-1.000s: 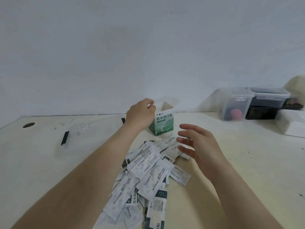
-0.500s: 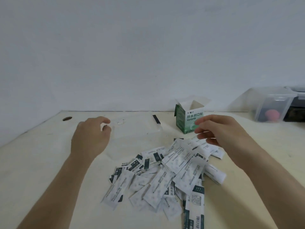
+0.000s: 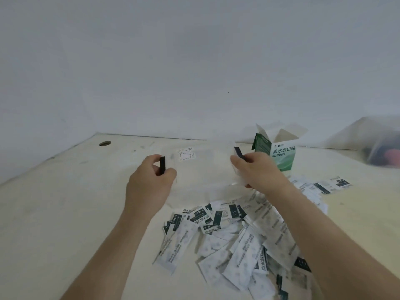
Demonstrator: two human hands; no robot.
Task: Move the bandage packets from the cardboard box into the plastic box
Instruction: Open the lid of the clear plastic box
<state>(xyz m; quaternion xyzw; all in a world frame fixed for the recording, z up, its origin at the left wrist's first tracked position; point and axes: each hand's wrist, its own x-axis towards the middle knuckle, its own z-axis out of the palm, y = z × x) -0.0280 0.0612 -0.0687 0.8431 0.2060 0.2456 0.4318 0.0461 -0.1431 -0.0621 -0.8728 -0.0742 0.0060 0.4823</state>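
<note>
Nearest the front edge of the table point(image 3: 65, 213), right of centre: bandage packets point(image 3: 227, 239) lie in a loose heap, white with dark green ends, overlapping at all angles. Both forearms cross the heap's near side. A few stray packets point(image 3: 333, 185) lie apart toward the right edge.

Mid-table, just beyond the heap: I can barely make out the clear plastic box point(image 3: 201, 169), as the tabletop shows through it. Its near edge touches or overlaps the heap's far packets; I cannot tell which. Whether it has a lid on, I cannot tell.

Left hand point(image 3: 149, 185): at the box's left end, thumb and fingers curled in and clamped on that end, around a black latch point(image 3: 162, 165) that stands upright between them.

Right hand point(image 3: 257, 169): at the box's right end, fingers bent and closed over the wall there, with a second black latch point(image 3: 238, 153) poking up above the knuckles.

A small cartoon sticker point(image 3: 185, 154) shows at the far side of the box, between the hands.

Further back, toward the back right: the cardboard box point(image 3: 281, 155), green and white with printed characters, stands upright with its top flaps open. It sits just behind the right hand. Its inside is out of my sight.

Back left corner: a round cable hole point(image 3: 105, 144).

Far right edge: a blurred clear container point(image 3: 381, 144) with something red and dark inside.

Behind the table: a plain white wall point(image 3: 194, 61).
</note>
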